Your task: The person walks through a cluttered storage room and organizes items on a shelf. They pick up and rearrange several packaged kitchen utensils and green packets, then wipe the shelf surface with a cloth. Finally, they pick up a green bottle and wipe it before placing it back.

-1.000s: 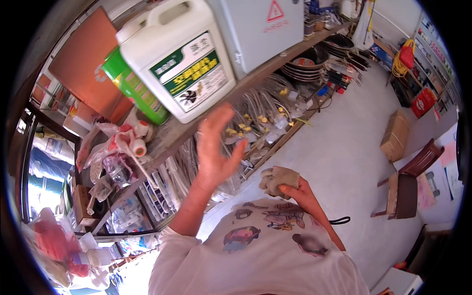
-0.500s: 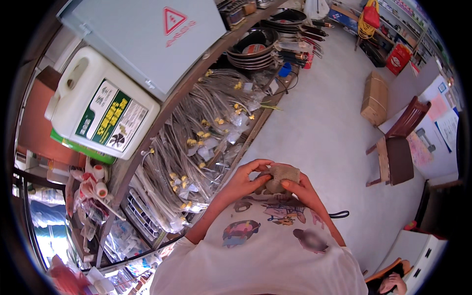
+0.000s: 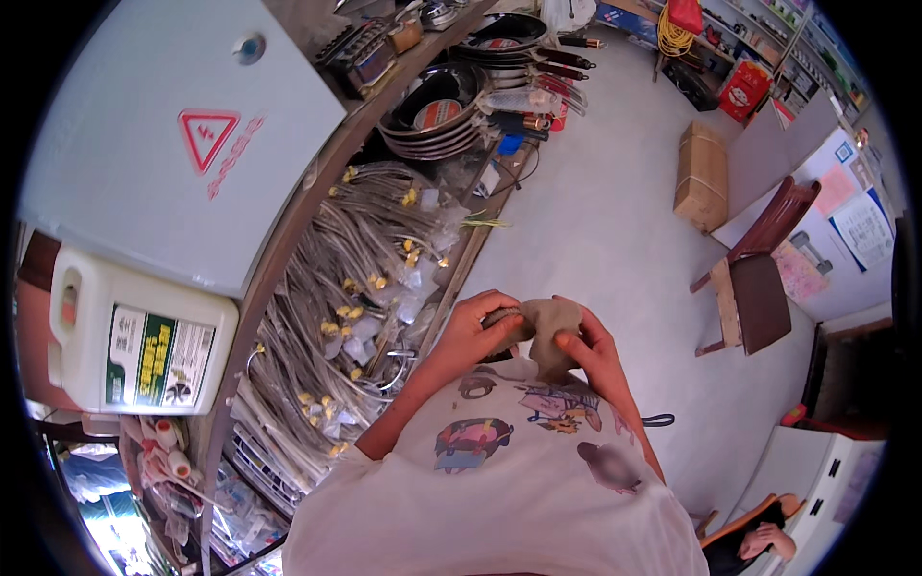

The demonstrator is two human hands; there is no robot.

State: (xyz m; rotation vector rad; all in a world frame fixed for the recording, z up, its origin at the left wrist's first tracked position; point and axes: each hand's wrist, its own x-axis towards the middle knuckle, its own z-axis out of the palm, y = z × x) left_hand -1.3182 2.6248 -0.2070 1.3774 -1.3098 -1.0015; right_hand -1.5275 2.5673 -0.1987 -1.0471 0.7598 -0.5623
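Observation:
A grey-brown cloth (image 3: 551,331) is stretched between my two hands in front of my shirt. My left hand (image 3: 477,329) has its fingers closed round one bunched end. Thumb and fingers of my right hand (image 3: 590,344) pinch the other side, and a flap hangs below them. Just left of my left hand lies a heap of braided metal hoses (image 3: 327,250) with yellow end caps on a low shelf.
Stacked frying pans (image 3: 437,115) sit farther along the shelf. A grey metal box (image 3: 182,134) and a white jug (image 3: 144,331) stand on the upper shelf. Right are a carton (image 3: 702,178) and a chair (image 3: 765,288); another person's hand (image 3: 767,541) shows at lower right.
The bunched cloth has been drawn out between my hands, with a flap now hanging under my right hand. The view has turned, so the shelves and the chair sit farther left.

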